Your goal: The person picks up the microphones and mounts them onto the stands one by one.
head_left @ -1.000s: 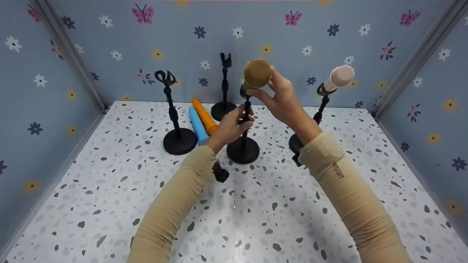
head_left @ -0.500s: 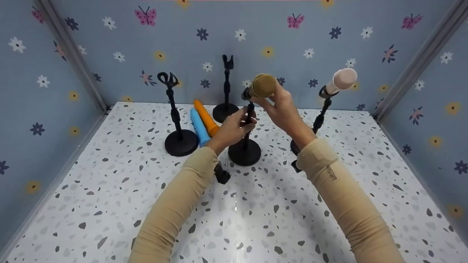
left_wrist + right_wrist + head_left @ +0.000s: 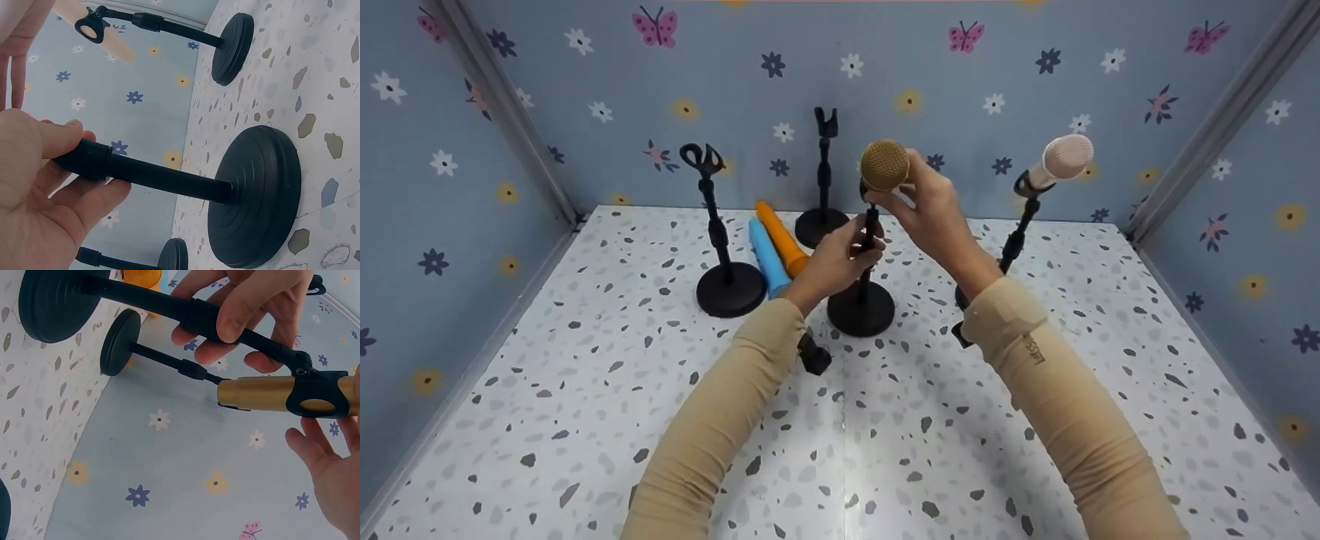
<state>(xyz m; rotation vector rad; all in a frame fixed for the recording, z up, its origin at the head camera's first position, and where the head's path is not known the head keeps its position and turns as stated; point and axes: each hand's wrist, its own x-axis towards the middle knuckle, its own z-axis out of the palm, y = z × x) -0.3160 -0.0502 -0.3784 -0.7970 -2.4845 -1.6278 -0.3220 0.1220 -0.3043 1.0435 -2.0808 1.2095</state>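
My left hand (image 3: 834, 261) grips the collar on the pole of a black microphone stand (image 3: 861, 319); its round base rests on the table. In the left wrist view, the thumb and fingers wrap around that collar. A gold microphone (image 3: 885, 165) sits in the stand's clip (image 3: 318, 394), its mesh head facing me. My right hand (image 3: 934, 199) holds the microphone near its head from the right side. In the right wrist view, the microphone's gold handle (image 3: 259, 394) passes through the clip, and the right hand is partly cut off by the frame edge.
A white microphone (image 3: 1065, 157) sits in another stand at the right. Two stands with bare clips (image 3: 703, 159) (image 3: 825, 124) are at left and back. A blue microphone (image 3: 769, 255) and an orange microphone (image 3: 781, 238) lie left of my hand. Patterned walls enclose the table.
The gold microphone's head swung right and down, then back left and slightly up, my right hand moving with it. My left hand keeps its grip on the pole.
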